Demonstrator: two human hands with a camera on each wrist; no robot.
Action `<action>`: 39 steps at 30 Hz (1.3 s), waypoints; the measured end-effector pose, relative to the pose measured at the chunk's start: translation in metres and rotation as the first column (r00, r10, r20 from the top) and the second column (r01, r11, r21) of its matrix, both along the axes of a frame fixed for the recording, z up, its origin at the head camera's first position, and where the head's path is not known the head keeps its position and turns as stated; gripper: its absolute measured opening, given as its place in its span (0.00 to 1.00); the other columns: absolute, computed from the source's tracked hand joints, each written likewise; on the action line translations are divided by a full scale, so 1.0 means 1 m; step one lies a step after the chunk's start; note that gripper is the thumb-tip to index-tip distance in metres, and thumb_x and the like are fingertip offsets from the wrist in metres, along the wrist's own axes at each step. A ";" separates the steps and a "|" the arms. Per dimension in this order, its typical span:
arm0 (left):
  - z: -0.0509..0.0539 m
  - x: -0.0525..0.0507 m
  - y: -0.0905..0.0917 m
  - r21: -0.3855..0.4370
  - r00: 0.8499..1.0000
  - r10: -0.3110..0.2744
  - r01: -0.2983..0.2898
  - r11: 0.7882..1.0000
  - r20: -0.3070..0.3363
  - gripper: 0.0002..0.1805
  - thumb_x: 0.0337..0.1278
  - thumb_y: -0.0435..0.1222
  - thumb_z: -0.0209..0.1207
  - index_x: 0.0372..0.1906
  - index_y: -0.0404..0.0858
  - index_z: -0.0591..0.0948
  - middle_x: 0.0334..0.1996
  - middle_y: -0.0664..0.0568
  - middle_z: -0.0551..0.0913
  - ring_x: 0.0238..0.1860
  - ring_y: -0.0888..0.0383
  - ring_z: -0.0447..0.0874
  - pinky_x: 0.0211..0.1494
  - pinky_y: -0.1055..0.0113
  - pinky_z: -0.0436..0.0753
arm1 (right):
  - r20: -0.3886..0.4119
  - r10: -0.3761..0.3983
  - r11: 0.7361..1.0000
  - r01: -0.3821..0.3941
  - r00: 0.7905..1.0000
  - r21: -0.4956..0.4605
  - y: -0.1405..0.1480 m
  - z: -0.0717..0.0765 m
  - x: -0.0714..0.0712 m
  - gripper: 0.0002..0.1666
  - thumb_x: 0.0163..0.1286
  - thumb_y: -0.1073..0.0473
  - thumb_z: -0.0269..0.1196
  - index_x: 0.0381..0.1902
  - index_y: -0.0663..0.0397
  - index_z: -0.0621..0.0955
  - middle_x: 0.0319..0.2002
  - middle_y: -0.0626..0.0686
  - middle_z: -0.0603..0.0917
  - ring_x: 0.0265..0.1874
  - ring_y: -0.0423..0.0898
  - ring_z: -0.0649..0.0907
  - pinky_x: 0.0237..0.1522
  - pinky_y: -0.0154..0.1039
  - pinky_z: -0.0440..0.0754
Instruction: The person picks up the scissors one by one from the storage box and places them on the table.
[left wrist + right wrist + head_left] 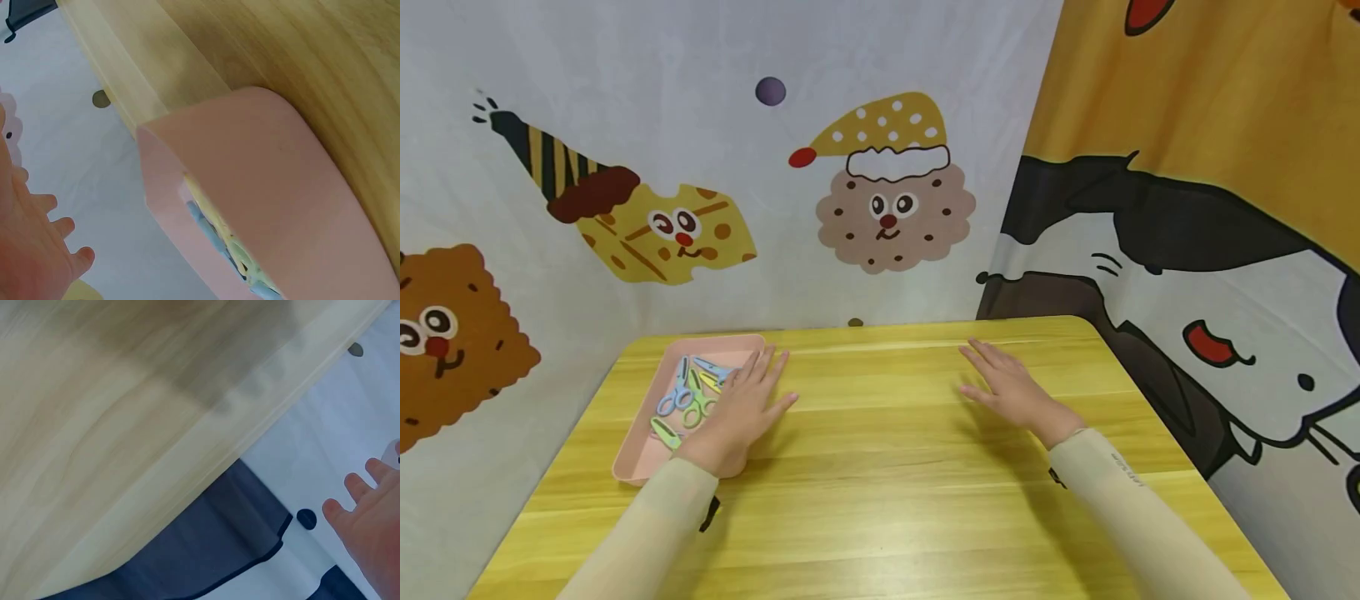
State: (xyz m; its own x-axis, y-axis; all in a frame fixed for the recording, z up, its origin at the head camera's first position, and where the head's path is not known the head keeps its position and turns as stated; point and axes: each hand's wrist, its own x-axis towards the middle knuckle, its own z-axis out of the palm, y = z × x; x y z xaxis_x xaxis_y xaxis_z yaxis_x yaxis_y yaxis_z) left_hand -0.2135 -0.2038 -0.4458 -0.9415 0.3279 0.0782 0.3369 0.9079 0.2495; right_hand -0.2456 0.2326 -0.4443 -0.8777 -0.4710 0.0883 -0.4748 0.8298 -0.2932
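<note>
A pink tray point(638, 442) at the table's left holds several small scissors, among them a blue pair point(676, 398) and a green pair point(697, 403). My left hand point(741, 412) is over the tray's right side, fingers spread, holding nothing; it hides part of the tray. In the left wrist view the hand point(31, 244) is at the left edge, apart from the tray's pink wall point(269, 181). My right hand point(1018, 396) hovers above the right half of the table, fingers extended, with nothing in it. The right wrist view has this hand point(375, 525) at its right edge.
The yellow wood-grain table point(880, 500) reaches back to a white curtain point(700, 67) with cartoon prints. A yellow, black and white printed curtain point(1195, 200) hangs along the right side.
</note>
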 end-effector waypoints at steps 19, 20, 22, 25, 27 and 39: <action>-0.003 0.009 -0.028 0.111 0.997 0.074 -0.078 0.991 0.037 0.40 0.69 0.58 0.39 0.76 0.46 0.38 0.76 0.44 0.37 0.74 0.37 0.37 0.70 0.33 0.42 | 0.149 0.010 0.979 0.021 0.989 -0.202 -0.058 -0.011 0.000 0.45 0.68 0.34 0.51 0.75 0.45 0.52 0.75 0.50 0.50 0.73 0.52 0.54 0.72 0.54 0.56; -0.003 0.010 -0.030 0.120 0.996 0.076 -0.080 0.990 0.038 0.40 0.69 0.57 0.39 0.76 0.45 0.39 0.76 0.43 0.37 0.74 0.36 0.37 0.70 0.33 0.42 | 0.153 0.010 0.978 0.022 0.988 -0.208 -0.061 -0.012 -0.001 0.45 0.68 0.35 0.51 0.75 0.46 0.52 0.75 0.50 0.50 0.73 0.52 0.54 0.72 0.53 0.55; -0.002 0.011 -0.034 0.134 0.995 0.087 -0.092 0.987 0.042 0.40 0.69 0.57 0.40 0.76 0.45 0.39 0.76 0.42 0.37 0.73 0.36 0.37 0.69 0.33 0.43 | 0.162 0.010 0.975 0.026 0.987 -0.219 -0.068 -0.013 0.000 0.45 0.68 0.34 0.51 0.75 0.47 0.52 0.75 0.51 0.51 0.73 0.51 0.54 0.72 0.52 0.55; -0.001 0.013 -0.041 0.144 0.994 0.100 -0.105 0.984 0.044 0.40 0.70 0.55 0.42 0.76 0.44 0.39 0.75 0.41 0.37 0.73 0.35 0.36 0.69 0.33 0.42 | 0.176 0.014 0.971 0.029 0.984 -0.239 -0.078 -0.014 0.001 0.46 0.67 0.33 0.51 0.75 0.47 0.53 0.75 0.52 0.52 0.73 0.51 0.54 0.72 0.52 0.56; -0.001 0.014 -0.046 0.146 0.992 0.113 -0.119 0.982 0.049 0.40 0.70 0.53 0.42 0.76 0.44 0.38 0.75 0.40 0.36 0.73 0.35 0.34 0.70 0.33 0.41 | 0.176 0.019 0.970 0.025 0.984 -0.242 -0.085 -0.014 0.003 0.47 0.67 0.33 0.50 0.75 0.47 0.53 0.75 0.53 0.52 0.73 0.52 0.55 0.72 0.52 0.56; -0.004 0.023 -0.076 0.113 0.985 0.167 -0.170 0.979 0.040 0.42 0.70 0.56 0.39 0.75 0.39 0.38 0.74 0.36 0.35 0.73 0.36 0.31 0.70 0.34 0.42 | 0.179 0.044 0.977 -0.005 0.983 -0.212 -0.114 -0.017 0.010 0.47 0.66 0.34 0.52 0.74 0.49 0.53 0.74 0.55 0.53 0.72 0.54 0.56 0.71 0.52 0.58</action>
